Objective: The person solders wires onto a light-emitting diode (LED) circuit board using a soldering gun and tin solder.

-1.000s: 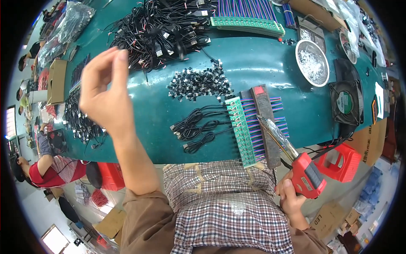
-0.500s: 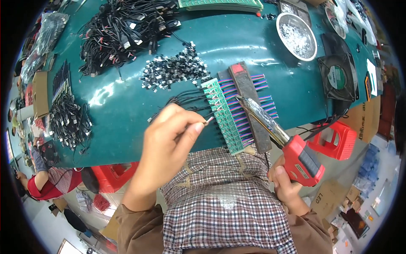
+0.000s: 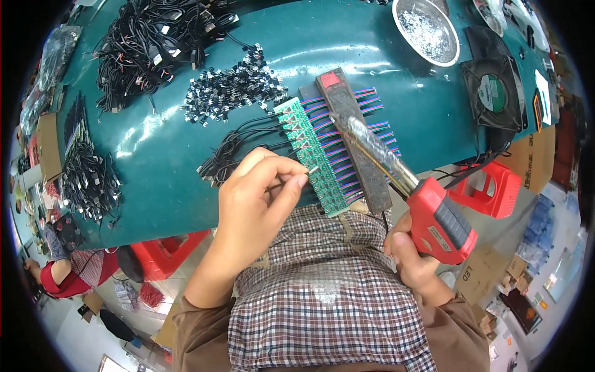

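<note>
My left hand (image 3: 257, 201) pinches a thin wire end (image 3: 313, 169) between thumb and forefinger. That end is over the left edge of a green circuit board strip (image 3: 299, 133); whether it touches cannot be made out. My right hand (image 3: 414, 263) grips a red soldering gun (image 3: 434, 217), its metal barrel slanting up and left across a dark bar (image 3: 350, 133). The bar lies over striped ribbon wires (image 3: 385, 130) that stick out to the board's right. Black cables (image 3: 226, 149) run from the board's upper left side, beyond my left hand.
Small black connectors (image 3: 235, 90) lie heaped beyond the board, with a big pile of black cables (image 3: 155, 46) behind. Another cable bundle (image 3: 90, 180) is at the left. A metal bowl (image 3: 455, 53) with silvery bits and a black fan (image 3: 494, 96) stand at the right.
My left hand has carried the wire end rightward to the board's edge. The soldering gun stays held over the bar. The whole view has shifted, so the table appears higher and further left.
</note>
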A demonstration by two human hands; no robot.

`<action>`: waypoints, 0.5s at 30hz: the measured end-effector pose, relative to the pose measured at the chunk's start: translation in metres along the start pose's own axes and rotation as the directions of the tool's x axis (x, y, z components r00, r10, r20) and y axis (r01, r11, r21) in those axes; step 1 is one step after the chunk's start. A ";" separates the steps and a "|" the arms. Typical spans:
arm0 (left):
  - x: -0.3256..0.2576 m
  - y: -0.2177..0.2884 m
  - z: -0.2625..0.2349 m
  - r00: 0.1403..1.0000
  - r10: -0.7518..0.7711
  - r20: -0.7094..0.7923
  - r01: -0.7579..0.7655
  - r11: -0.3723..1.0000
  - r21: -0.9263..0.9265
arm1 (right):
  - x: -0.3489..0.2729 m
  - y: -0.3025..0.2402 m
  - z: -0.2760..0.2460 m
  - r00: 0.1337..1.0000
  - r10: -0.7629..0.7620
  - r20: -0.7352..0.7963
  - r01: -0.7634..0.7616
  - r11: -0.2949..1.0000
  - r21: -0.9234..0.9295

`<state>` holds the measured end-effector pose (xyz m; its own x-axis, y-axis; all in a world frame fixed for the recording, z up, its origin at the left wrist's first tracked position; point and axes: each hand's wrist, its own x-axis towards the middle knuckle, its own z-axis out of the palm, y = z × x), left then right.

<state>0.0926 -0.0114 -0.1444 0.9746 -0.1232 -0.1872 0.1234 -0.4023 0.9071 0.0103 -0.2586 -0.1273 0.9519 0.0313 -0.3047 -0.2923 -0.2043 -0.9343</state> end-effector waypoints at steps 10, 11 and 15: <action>-0.007 0.012 0.002 0.964 0.023 0.265 0.034 0.977 -0.209 | 0.033 -0.015 0.030 0.984 -0.175 0.036 0.175 0.985 0.003; -0.007 0.011 0.001 0.956 0.026 0.294 0.040 0.975 -0.217 | 0.033 -0.014 0.032 0.983 -0.182 0.020 0.182 0.983 0.013; -0.009 0.010 0.001 0.934 0.018 0.356 0.072 0.969 -0.238 | 0.033 -0.008 0.034 0.973 -0.218 0.074 0.224 0.970 -0.096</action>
<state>0.0844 -0.0156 -0.1338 0.8461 -0.4456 -0.2926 0.2339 -0.1828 0.9549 0.0411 -0.2228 -0.1360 0.9833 0.1473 -0.1067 -0.0611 -0.2854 -0.9565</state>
